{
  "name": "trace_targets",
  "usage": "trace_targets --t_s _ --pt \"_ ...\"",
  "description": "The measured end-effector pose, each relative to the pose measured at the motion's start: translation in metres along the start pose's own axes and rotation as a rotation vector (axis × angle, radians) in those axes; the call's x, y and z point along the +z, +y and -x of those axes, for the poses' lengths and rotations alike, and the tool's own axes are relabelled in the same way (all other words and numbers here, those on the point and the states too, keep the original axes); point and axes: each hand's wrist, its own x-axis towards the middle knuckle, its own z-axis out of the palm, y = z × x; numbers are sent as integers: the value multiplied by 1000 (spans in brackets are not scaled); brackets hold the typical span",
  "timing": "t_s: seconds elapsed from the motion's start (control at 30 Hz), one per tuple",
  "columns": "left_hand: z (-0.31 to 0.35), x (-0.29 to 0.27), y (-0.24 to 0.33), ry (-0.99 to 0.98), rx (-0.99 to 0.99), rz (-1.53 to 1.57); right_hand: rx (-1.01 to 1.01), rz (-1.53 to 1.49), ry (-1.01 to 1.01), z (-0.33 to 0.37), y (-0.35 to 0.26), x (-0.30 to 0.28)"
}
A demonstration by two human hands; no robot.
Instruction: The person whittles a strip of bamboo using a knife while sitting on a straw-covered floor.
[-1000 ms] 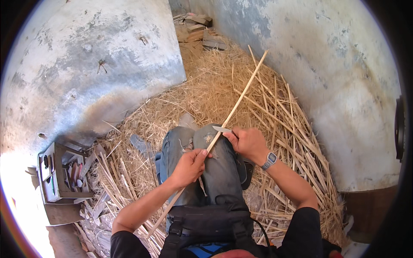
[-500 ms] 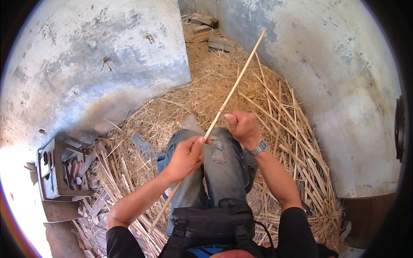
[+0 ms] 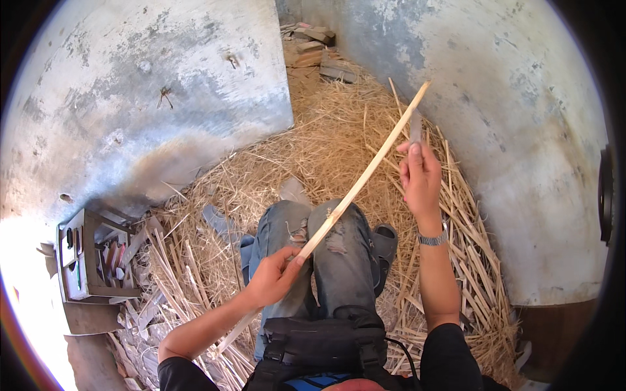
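My left hand [image 3: 275, 277] is closed around a long pale strip of split bamboo [image 3: 368, 171], which slants over my knees from lower left to upper right. Its lower end passes under my left forearm. Out to the right, my right hand [image 3: 422, 176] pinches a flat grey blade [image 3: 416, 127] that looks like a knife; any handle is hidden in the fingers. The blade's tip lies close to the strip's far end, and I cannot tell whether they touch.
Straw-like shavings [image 3: 326, 140] cover the floor around my legs. A heap of bamboo strips [image 3: 466, 260] runs along the right wall [image 3: 515, 143]. To the left stands an open wooden box [image 3: 98, 260] with odds and ends inside. Bricks and rubble [image 3: 316, 45] lie in the far corner.
My right hand has moved up and right from beside the strip's middle, and the grey blade now shows. My left hand has come slightly nearer me; the strip's far end has swung right and down.
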Motion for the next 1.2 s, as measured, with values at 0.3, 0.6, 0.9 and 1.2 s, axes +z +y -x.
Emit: trace_targets --t_s 0.3,0.6,0.9,1.2 --pt "30 -4 -43 182 321 -369 248 138 -111 29 48 -29" --pt "66 -37 -60 186 376 -589 -15 663 75 -23 108 -75" --pt "65 -56 -70 175 509 -807 -132 857 261 -61 121 -83" --pt "60 -63 -80 172 602 -885 -115 698 204 -47 147 -83"
